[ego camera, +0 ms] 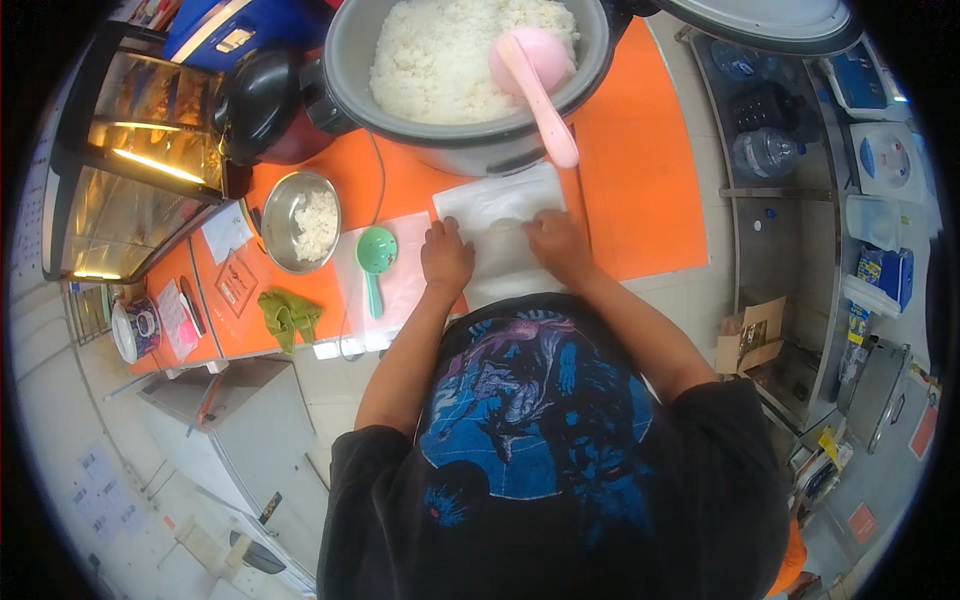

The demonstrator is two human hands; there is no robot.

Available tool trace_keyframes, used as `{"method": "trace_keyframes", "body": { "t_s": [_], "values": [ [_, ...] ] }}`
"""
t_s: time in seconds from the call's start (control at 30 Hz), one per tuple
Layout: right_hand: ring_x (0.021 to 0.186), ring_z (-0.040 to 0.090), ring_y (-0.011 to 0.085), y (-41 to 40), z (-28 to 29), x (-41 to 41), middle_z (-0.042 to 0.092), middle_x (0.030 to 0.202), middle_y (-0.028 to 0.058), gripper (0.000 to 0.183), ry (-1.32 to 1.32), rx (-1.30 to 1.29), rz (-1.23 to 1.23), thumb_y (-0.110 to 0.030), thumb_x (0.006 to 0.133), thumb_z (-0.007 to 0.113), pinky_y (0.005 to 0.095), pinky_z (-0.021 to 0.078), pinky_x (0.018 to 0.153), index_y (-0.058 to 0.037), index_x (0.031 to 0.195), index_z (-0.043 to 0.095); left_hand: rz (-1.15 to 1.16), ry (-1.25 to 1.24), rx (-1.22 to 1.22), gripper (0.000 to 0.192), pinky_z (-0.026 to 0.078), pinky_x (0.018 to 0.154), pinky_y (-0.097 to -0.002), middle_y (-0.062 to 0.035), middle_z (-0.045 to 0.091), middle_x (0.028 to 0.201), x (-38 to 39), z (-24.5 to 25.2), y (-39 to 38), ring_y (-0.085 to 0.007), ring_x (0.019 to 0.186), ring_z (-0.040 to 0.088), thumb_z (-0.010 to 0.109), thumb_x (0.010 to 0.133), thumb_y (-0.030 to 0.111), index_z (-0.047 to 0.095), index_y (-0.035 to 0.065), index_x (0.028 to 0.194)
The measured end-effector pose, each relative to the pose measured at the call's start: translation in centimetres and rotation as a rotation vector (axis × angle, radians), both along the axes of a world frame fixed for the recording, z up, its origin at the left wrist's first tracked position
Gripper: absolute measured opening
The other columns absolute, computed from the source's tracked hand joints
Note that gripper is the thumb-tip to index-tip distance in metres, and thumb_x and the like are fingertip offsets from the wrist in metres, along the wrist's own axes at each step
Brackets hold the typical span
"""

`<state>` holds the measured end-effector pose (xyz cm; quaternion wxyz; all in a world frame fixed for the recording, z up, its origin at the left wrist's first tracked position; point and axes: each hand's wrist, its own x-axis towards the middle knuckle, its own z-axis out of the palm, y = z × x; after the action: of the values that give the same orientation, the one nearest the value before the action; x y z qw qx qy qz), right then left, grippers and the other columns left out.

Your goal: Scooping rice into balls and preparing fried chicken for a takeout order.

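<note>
A stack of white translucent sheets (pixel 499 262) lies in front of me on the orange tabletop. My left hand (pixel 448 255) rests at its left edge, fingers bent; whether they grip anything is unclear. On the right side, the curled fingers of my right hand (pixel 559 244) pinch the top sheet. Beyond the stack stands a large rice cooker (pixel 465 150), its lid raised, full of cooked white rice (pixel 442 60). A pink ladle (pixel 536 90) lies on the rice, its handle over the rim. Left of my hands, a green scoop (pixel 375 259) rests on a pinkish sheet (pixel 412 247).
A steel bowl (pixel 271 225) holding some rice and a green cloth (pixel 289 319) are on the left of the table (pixel 645 172). Farther left stands a lit glass display case (pixel 142 172). Steel shelving (pixel 780 270) lines the right. Another person's orange clothing (pixel 791 559) shows at lower right.
</note>
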<state>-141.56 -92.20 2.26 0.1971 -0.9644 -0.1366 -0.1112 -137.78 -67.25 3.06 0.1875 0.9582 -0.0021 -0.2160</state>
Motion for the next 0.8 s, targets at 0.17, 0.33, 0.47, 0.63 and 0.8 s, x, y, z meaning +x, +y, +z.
{"method": "trace_keyframes", "body": {
  "t_s": [0.17,0.33,0.47,0.63,0.8],
  "values": [
    [0.112,0.059,0.0253,0.5,1.5,-1.3,0.063,0.113,0.0041,0.027,0.143,0.087,0.255,-0.015,0.090,0.068,0.0424,0.0462,0.095,-0.0145,0.117,0.073,-0.398,-0.342,-0.011,0.083,0.046,0.109,-0.0537,-0.0180,0.042,0.153,1.9,-1.7,-0.2,-0.0396,0.140,0.044,0.080,0.075,0.010,0.045,0.0060,0.150],
    [0.117,0.059,0.0259,0.8,-1.4,2.7,0.064,0.120,0.0048,0.030,0.074,0.084,0.078,-0.016,0.094,0.064,0.0450,0.0461,0.096,-0.0127,0.122,0.073,-0.425,-0.114,-0.058,0.092,0.046,0.109,-0.0527,-0.0157,0.039,0.154,3.7,-0.9,-1.3,-0.0395,0.139,0.044,0.079,0.074,0.007,0.039,0.0080,0.156],
    [0.123,0.057,0.0266,0.4,-3.5,5.6,0.065,0.123,0.0060,0.025,-0.043,-0.102,-0.063,-0.019,0.095,0.063,0.0474,0.0442,0.100,-0.0091,0.116,0.074,-0.414,0.051,-0.009,0.095,0.046,0.107,-0.0538,-0.0147,0.038,0.157,4.8,-0.4,-1.8,-0.0393,0.139,0.042,0.078,0.074,0.006,0.035,0.0098,0.158],
    [0.123,0.056,0.0271,-0.4,-3.0,6.3,0.066,0.118,0.0065,0.015,0.296,-0.045,0.011,-0.020,0.094,0.066,0.0477,0.0425,0.102,-0.0111,0.104,0.072,-0.443,-0.108,-0.024,0.090,0.041,0.108,-0.0553,-0.0139,0.040,0.153,4.9,-1.7,-1.1,-0.0380,0.135,0.046,0.077,0.078,0.013,0.037,0.0101,0.158],
    [0.118,0.058,0.0277,-2.0,-2.0,5.3,0.065,0.112,0.0054,0.007,0.277,0.149,0.117,-0.019,0.091,0.070,0.0466,0.0424,0.101,-0.0140,0.096,0.069,-0.414,-0.291,-0.178,0.060,0.037,0.107,-0.0542,-0.0120,0.059,0.133,6.0,-0.1,-2.3,-0.0308,0.129,0.052,0.070,0.090,0.022,0.053,0.0103,0.147]
  ]
}}
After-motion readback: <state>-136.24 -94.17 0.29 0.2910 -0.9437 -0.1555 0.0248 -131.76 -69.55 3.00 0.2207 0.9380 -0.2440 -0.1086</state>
